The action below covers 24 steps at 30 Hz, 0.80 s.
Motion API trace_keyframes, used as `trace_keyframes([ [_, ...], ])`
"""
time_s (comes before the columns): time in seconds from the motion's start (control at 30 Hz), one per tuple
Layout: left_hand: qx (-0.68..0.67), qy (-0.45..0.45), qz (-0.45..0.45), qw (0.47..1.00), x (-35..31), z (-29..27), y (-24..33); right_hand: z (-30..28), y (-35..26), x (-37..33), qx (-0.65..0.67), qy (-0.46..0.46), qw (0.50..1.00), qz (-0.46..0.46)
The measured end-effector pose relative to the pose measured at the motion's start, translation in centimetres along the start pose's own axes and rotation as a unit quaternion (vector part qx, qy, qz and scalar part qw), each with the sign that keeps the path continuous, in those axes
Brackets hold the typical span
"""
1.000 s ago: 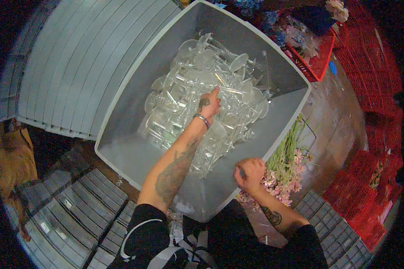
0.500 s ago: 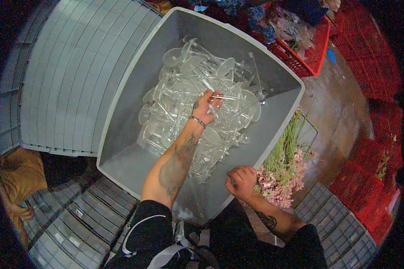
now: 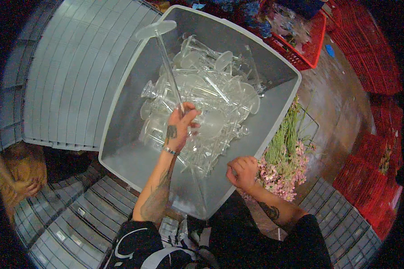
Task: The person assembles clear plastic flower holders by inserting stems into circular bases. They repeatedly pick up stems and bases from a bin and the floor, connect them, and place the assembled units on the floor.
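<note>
- Hands differ: the right hand point(image 3: 243, 172) curls loosely at the near right rim of the grey bin point(image 3: 134, 169); whether it grips anything, I cannot tell. The left hand point(image 3: 179, 127), farther in, pinches one clear long-stemmed piece point(image 3: 168, 67).
- Just changed: the left hand, down among the pile half a second ago, is now farther left with this piece raised; it seems to be singled out from the rest.
- The piece's long axis slants from the fingers away and leftward. Its narrow end sits in the left hand; its flat round disc point(image 3: 156, 30) points to the far left, overlapping the bin's rim in view. How steeply it tilts, I cannot tell.
- Beyond and around the left hand, similar clear pieces point(image 3: 215, 89) lie jumbled inside the bin.
- Farther off, a red crate point(image 3: 316, 45) stands past the bin's far right side.
</note>
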<state>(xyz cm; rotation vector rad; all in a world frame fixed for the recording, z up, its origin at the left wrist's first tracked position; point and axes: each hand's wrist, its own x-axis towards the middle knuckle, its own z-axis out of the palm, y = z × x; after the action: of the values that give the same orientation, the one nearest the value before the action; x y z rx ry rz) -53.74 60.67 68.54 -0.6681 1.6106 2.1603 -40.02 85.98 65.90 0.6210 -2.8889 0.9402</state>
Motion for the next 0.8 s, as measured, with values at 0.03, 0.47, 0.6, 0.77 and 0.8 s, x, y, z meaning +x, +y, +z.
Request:
trace_keyframes([
  [0.03, 0.031, 0.008, 0.0, 0.999, -1.3, -0.8, -0.1, 0.2, 0.1, -0.1, 0.0, 0.0, 1.0, 0.004],
  [0.47, 0.059, -0.01, 0.234, 0.97, -13.4, -4.5, -6.2, 2.9, -9.0, 2.8, 0.623, -0.243, 0.64, 0.379],
  [0.6, 0.292, 0.047, 0.31, 0.904, -15.0, -2.9, -8.0, 5.8, -10.6, 5.2, 0.767, -0.212, 0.4, 0.455],
  [0.77, 0.336, 0.122, 0.358, 0.863, -16.5, -3.4, -7.8, 6.8, -11.8, 7.8, 0.801, -0.173, 0.413, 0.398],
  [0.8, 0.324, 0.139, 0.341, 0.871, -16.7, -3.6, -7.5, 7.3, -12.0, 8.3, 0.79, -0.161, 0.432, 0.403],
])
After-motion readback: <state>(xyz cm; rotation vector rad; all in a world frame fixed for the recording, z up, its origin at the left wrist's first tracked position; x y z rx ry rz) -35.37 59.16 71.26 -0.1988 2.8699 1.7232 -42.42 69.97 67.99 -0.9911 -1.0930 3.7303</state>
